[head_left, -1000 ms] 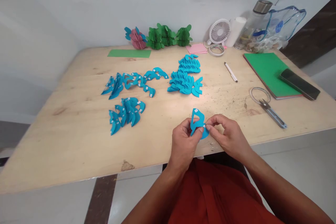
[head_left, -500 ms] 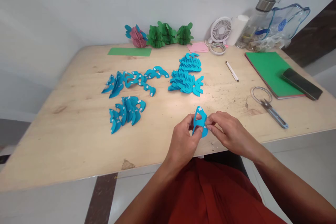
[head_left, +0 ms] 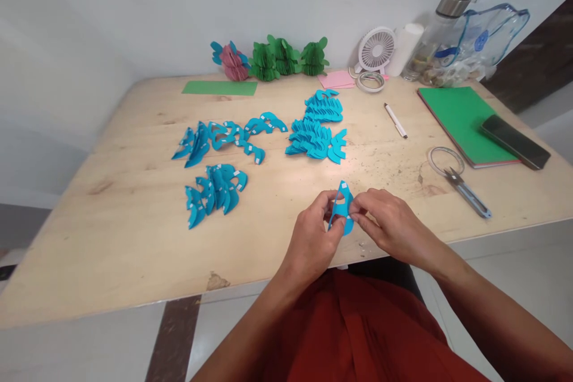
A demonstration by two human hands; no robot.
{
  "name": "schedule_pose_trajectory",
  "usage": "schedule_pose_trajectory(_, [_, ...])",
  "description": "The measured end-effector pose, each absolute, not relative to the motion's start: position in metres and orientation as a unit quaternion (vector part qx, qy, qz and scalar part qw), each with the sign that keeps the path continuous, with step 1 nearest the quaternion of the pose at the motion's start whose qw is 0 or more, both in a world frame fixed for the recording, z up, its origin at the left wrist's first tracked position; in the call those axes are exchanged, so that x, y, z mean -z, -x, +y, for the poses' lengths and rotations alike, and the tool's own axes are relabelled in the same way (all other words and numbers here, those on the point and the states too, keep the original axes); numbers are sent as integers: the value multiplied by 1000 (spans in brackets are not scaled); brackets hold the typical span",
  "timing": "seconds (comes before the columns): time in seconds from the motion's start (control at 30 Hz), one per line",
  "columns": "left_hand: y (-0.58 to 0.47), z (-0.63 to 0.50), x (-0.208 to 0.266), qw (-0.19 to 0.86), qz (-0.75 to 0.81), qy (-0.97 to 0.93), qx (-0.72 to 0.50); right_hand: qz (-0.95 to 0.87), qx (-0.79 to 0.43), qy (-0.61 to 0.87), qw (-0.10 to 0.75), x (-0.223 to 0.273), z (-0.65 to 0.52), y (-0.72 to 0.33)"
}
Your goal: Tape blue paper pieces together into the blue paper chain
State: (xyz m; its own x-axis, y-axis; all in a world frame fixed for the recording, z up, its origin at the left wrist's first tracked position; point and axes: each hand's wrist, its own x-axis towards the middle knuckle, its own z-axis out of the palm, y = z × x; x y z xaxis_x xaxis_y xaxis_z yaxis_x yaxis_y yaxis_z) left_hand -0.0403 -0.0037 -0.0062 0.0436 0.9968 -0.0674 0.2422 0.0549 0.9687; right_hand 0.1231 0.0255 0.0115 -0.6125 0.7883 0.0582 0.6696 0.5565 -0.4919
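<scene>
1. I have the blue paper cutout (head_left: 341,209) between both hands, near the front edge of the bench (head_left: 273,215); I cannot tell whether it touches the wood.
2. My left hand (head_left: 312,237) pinches its lower left part, thumb on the near face and fingers behind.
3. My right hand (head_left: 396,222) has thumb and forefinger pressed together at its right edge, beside the lower white tab (head_left: 348,216); whether they nip paper or tab, I can't make out.
4. I judge the cutout very light and bendy, easily creased, and weakest in the narrow strips around its opening. I'd hold it by the broad solid lower part, gently, clear of the tabs, which may be sticky.
5. Its long axis runs roughly away from me, the narrow tabbed tip towards the wall, the rounded end towards the red shirt (head_left: 349,328).
6. Beyond it lies a fanned stack of blue pieces (head_left: 308,139), well apart from both hands.
</scene>
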Motion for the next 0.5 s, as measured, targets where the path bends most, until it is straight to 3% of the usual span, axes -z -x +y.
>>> schedule_pose_trajectory(0.5, [43, -4, 6, 473, 542, -570, -397, -887, -177, 404, 133, -13, 24, -120])
